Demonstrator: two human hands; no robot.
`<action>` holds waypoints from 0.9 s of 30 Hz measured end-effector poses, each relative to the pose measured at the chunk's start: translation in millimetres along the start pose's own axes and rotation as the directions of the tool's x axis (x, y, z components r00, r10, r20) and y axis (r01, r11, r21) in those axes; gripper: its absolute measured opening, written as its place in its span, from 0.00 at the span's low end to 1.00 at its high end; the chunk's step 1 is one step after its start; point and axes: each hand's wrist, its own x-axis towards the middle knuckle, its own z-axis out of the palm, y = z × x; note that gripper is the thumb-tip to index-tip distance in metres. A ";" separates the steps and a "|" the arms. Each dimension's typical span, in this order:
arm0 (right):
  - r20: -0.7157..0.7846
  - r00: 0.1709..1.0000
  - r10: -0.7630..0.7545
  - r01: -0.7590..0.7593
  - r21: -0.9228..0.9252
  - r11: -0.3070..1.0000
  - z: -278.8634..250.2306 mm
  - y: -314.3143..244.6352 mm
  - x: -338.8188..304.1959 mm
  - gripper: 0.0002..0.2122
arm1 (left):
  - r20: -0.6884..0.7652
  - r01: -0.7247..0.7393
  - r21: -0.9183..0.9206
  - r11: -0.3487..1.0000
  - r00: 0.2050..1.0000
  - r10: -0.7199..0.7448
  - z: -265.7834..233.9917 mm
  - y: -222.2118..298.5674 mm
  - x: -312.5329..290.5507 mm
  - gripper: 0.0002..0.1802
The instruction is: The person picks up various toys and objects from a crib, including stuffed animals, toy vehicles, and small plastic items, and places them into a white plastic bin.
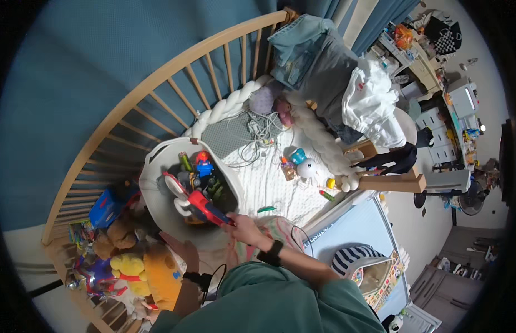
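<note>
My right hand (245, 230), with a black band on the wrist, is closed around the navy end of a long red-and-navy toy (203, 206). Its far end has red and white curved parts and hangs over a light grey storage basket (232, 176). Inside the basket lie a blue toy with a red top (203, 165), a green toy (184, 161) and several dark toys. My left hand (179, 244) is at the near rim of the basket, dim and partly hidden, so its fingers cannot be made out.
A wooden crib rail (158, 86) curves behind the basket. Plush toys (160, 272) crowd the left. On the white mattress (255, 186) lie tangled cables (263, 130), a round white toy (309, 169) and small toys. Clothes (371, 100) hang over the far-right rail; a striped bag (355, 258) lies right.
</note>
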 end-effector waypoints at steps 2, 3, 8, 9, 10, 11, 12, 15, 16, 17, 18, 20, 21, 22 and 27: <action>-0.040 0.999 -0.033 0.030 -0.072 0.997 33.7 24.3 15.6 0.08 | 0.013 0.055 -0.049 0.997 0.998 -0.055 0.4 2.5 -1.6 0.45; -0.089 0.993 -0.073 0.060 -0.134 0.989 45.6 34.3 19.4 0.08 | 0.004 0.031 -0.018 0.999 1.000 -0.031 -0.4 3.4 -2.0 0.45; -0.221 0.946 -0.235 0.238 -0.012 0.971 30.7 20.3 8.7 0.12 | -0.061 0.001 -0.029 1.000 0.998 -0.003 -5.5 -12.9 -3.4 0.44; -0.235 0.972 -0.027 0.056 0.117 0.992 14.1 26.0 4.5 0.11 | -0.072 0.016 -0.014 1.000 0.997 -0.017 -5.0 -12.3 -2.2 0.44; -0.214 0.960 0.182 -0.128 0.243 0.962 -3.6 33.9 0.1 0.10 | -0.084 0.058 -0.083 0.995 0.994 -0.065 -7.6 -7.4 -1.6 0.42; -0.326 0.926 0.193 -0.094 0.296 0.951 -18.6 54.9 4.5 0.09 | -0.090 0.093 -0.155 0.984 0.990 -0.108 -10.1 -4.0 -4.3 0.40; -0.439 0.874 0.210 -0.053 0.341 0.938 -33.4 87.3 13.7 0.09 | -0.099 0.099 -0.145 0.984 0.989 -0.114 -13.7 0.2 -8.1 0.40; -0.441 0.897 0.025 -0.207 -0.372 0.905 -56.1 222.0 43.9 0.10 | -0.112 0.093 -0.003 0.996 0.989 -0.093 -19.9 19.6 -20.8 0.33; -0.361 0.932 0.038 -0.254 -0.574 0.779 -51.1 245.6 50.2 0.12 | -0.127 0.099 0.008 0.995 0.987 -0.097 -25.0 22.9 -31.9 0.33; -0.285 0.927 0.242 -0.368 -0.577 0.729 -47.8 258.1 57.0 0.15 | -0.155 0.086 -0.020 0.996 0.984 -0.088 -28.3 28.0 -42.9 0.32; -0.274 0.897 0.348 -0.438 -0.435 0.787 -42.6 280.9 64.6 0.17 | -0.180 0.068 -0.052 0.996 0.981 -0.077 -28.8 29.6 -54.8 0.31; -0.295 0.952 0.075 -0.294 -0.826 0.482 -68.4 409.0 61.2 0.17 | -0.153 -0.259 -0.037 0.965 0.956 0.251 0.6 35.0 -84.1 0.26; -0.240 0.963 0.126 -0.269 -0.785 0.558 -40.1 386.8 76.3 0.18 | -0.038 -0.305 -0.024 0.952 0.952 0.304 -2.9 12.2 -109.9 0.23; -0.173 0.971 0.166 -0.239 -0.744 0.624 -10.3 337.9 84.5 0.18 | 0.070 -0.343 -0.017 0.939 0.937 0.343 -8.5 -4.6 -130.2 0.20; -0.185 0.972 0.144 -0.232 -0.682 0.694 -53.2 315.2 76.0 0.09 | 0.720 -0.220 -0.119 0.968 0.653 0.237 68.6 -14.4 -137.7 0.16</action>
